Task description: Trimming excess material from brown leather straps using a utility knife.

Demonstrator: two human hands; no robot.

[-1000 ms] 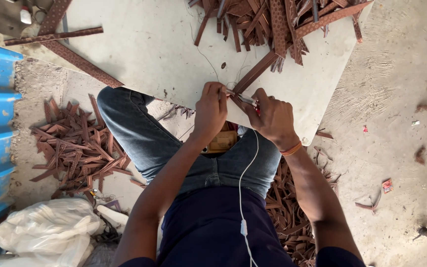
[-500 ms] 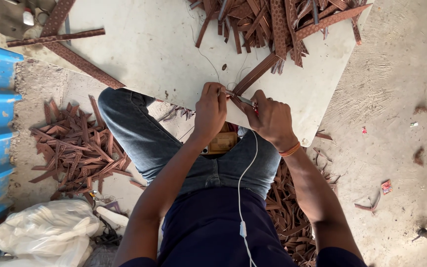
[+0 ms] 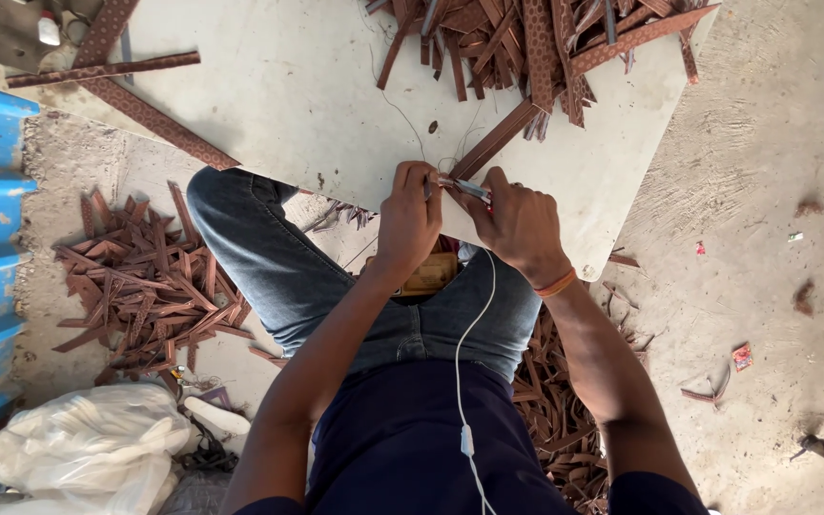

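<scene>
From my remote view, both hands meet at the near edge of the pale work board [image 3: 269, 105]. My left hand [image 3: 410, 221] is closed narrow, pinching the near end of a long brown leather strap [image 3: 494, 141] that runs away toward the heap of brown strips [image 3: 536, 38] at the board's far side. My right hand [image 3: 517, 224] is wrapped around a small metal tool [image 3: 464, 187], its tip lying at the strap's end, touching or just beside the left fingertips; whether it is a blade or a needle I cannot tell. To do this well, I judge the strap end should stay flat and taut against the board, the left fingertips kept clear of the tool's tip, and the tool guided in short, controlled movements. A pile of offcuts [image 3: 145, 286] lies on the floor beside my left knee.
</scene>
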